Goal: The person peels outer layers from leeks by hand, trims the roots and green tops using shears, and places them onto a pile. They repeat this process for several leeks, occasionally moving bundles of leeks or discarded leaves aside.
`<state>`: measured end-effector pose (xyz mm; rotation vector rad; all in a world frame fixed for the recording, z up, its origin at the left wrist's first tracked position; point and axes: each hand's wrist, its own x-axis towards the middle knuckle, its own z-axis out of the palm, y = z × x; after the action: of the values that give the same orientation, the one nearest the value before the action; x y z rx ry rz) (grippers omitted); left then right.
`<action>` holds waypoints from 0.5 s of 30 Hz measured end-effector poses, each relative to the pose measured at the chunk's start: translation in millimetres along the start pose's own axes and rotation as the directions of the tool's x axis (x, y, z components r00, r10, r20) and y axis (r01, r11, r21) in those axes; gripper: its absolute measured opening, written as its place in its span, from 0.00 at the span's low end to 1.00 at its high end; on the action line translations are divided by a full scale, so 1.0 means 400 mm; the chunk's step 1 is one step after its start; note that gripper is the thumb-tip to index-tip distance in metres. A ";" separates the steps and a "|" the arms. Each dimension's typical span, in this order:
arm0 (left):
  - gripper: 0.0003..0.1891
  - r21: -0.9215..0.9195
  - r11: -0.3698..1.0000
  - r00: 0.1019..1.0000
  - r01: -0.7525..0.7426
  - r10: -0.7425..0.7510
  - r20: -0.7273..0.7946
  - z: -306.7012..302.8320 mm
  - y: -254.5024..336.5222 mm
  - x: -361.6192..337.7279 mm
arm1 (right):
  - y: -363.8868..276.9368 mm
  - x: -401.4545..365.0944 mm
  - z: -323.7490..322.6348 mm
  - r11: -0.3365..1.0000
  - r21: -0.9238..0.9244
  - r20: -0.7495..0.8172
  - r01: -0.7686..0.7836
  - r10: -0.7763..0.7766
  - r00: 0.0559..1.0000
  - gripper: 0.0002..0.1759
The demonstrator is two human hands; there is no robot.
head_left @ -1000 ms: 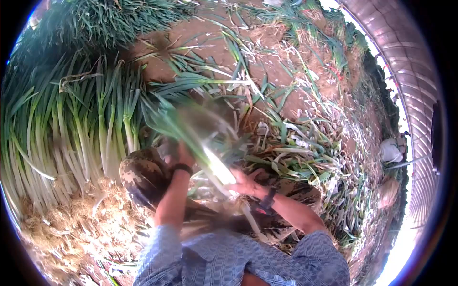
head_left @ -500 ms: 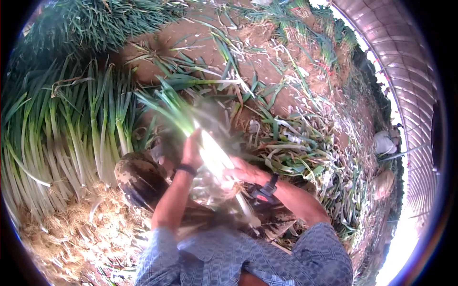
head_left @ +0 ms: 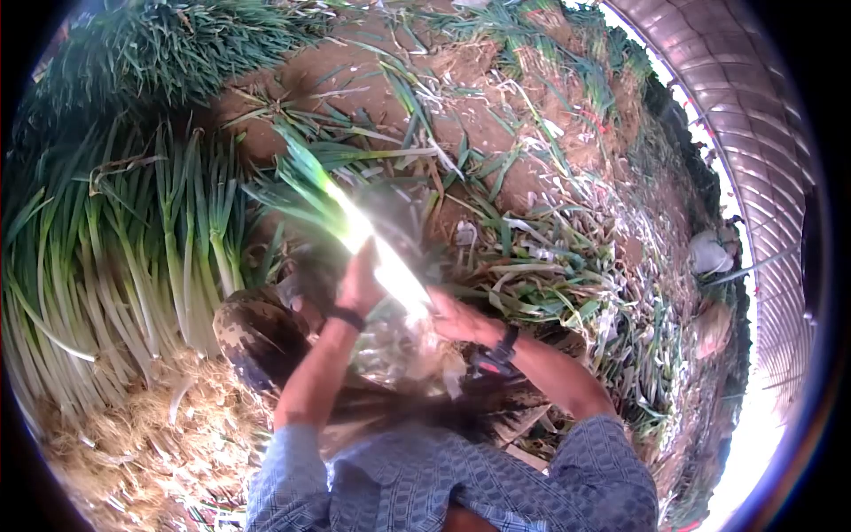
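Observation:
A bunch of long green onions (head_left: pixel 396 268) slants across the middle of the head view, green leaves toward the upper left and glaring white stems toward the lower right. Around the mid-stems my left hand (head_left: pixel 360 282) is closed, a dark band on its wrist. My right hand (head_left: pixel 458 319), with a dark watch, is closed at the lower, root end; its fingertips are partly hidden and blurred. Beneath the bunch, between my knees, lies a pale, blurred heap that I cannot make out clearly.
A dense row of green onions (head_left: pixel 133 257) lies at the left, its tangled roots (head_left: pixel 168 426) toward me. Another leafy pile (head_left: pixel 177 53) is at the upper left. Stripped leaves (head_left: pixel 550 275) litter the soil on the right. A ribbed greenhouse roof (head_left: pixel 753 133) curves along the far right.
A loose white stalk that jutted below my right hand no longer shows there. The bunch stays between both hands, its leaf end slightly higher and further left.

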<state>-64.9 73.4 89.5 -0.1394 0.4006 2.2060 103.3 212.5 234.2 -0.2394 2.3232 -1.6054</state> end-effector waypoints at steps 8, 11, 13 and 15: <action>0.13 0.274 0.944 0.945 -0.186 0.248 -0.214 0.173 0.011 -0.066 | 0.103 0.010 0.047 0.984 -0.171 -0.175 0.047 -0.078 0.981 0.43; 0.08 0.322 0.926 0.913 -0.199 0.295 -0.284 0.179 0.069 -0.045 | 0.164 -0.046 0.077 0.977 0.115 -0.117 -0.181 0.194 0.974 0.15; 0.09 0.360 0.907 0.862 -0.220 0.354 -0.364 0.106 0.091 0.011 | 0.091 -0.064 0.095 0.976 0.162 -0.103 -0.148 0.166 0.981 0.14; 0.11 0.455 0.872 0.812 -0.180 0.393 -0.431 -0.003 0.114 0.063 | -0.087 -0.081 0.113 0.984 0.101 -0.143 -0.146 0.159 0.977 0.14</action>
<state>-116.4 65.7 93.1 -0.4799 1.2357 2.3141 147.8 170.2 256.9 0.0820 2.3064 -1.6974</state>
